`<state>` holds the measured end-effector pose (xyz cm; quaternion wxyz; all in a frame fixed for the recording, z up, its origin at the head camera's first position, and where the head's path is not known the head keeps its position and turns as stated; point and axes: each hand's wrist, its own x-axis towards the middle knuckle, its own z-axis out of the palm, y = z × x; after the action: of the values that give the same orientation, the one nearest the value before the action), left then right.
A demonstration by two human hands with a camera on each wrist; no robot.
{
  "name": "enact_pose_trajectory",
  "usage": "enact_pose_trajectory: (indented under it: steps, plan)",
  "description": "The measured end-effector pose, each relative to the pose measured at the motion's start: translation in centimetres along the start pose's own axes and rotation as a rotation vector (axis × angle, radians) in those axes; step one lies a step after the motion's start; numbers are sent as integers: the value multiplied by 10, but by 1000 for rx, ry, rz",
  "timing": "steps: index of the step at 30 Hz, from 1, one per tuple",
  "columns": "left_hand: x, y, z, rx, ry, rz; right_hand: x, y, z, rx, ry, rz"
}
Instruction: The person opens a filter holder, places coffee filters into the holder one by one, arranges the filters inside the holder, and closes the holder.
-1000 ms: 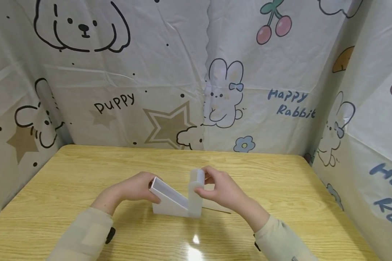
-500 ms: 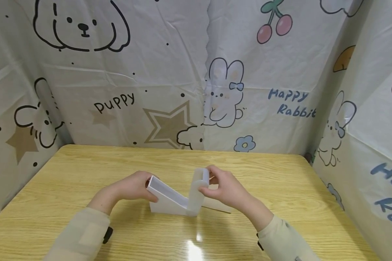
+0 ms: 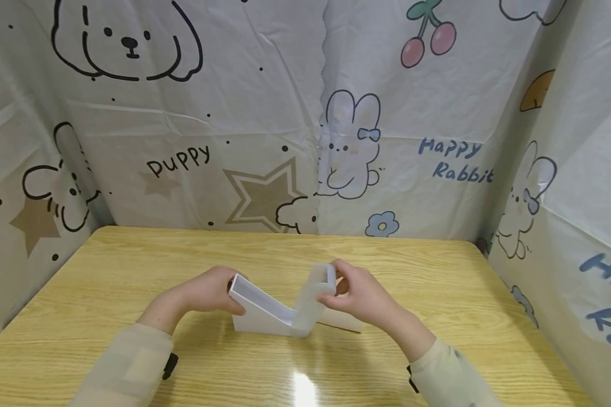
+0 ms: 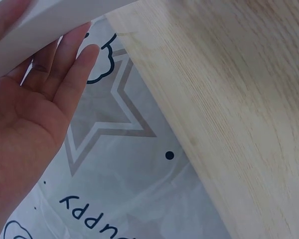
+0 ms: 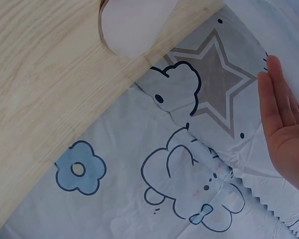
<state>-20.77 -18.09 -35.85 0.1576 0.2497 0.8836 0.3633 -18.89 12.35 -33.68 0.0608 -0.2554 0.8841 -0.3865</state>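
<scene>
A white wedge-shaped box with an open, sloping top stands on the wooden table, near the middle of the head view. A translucent flip lid rises from the box's low right end and leans to the right. My left hand grips the tall left end, thumb on the near side. My right hand pinches the lid's upper end between thumb and fingers. In the left wrist view, the left hand lies along the white box wall. At the right wrist view's edge, the right hand is against the pale lid.
Behind the lid lies a flat off-white piece with a dark thin edge, partly hidden by the right hand; it also shows as a rounded white piece in the right wrist view. Printed cloth walls the table at back and sides.
The lid has tipped from nearly upright to leaning right, the right hand moving right with it. The box shifted slightly left at first, with the left hand still on it.
</scene>
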Motion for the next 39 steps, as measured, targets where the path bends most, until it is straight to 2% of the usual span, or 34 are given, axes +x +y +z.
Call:
enact_pose_trajectory:
  steps: [20,28,39]
  plan:
    - [1,3,0,10,1,-12,-13,13,-9,10,-26,28]
    - [0,6,0,7,6,-47,-15,20,-9,-10,-13,34]
    - [-1,3,0,17,10,-18,-18,25,-10,-1,-14,28]
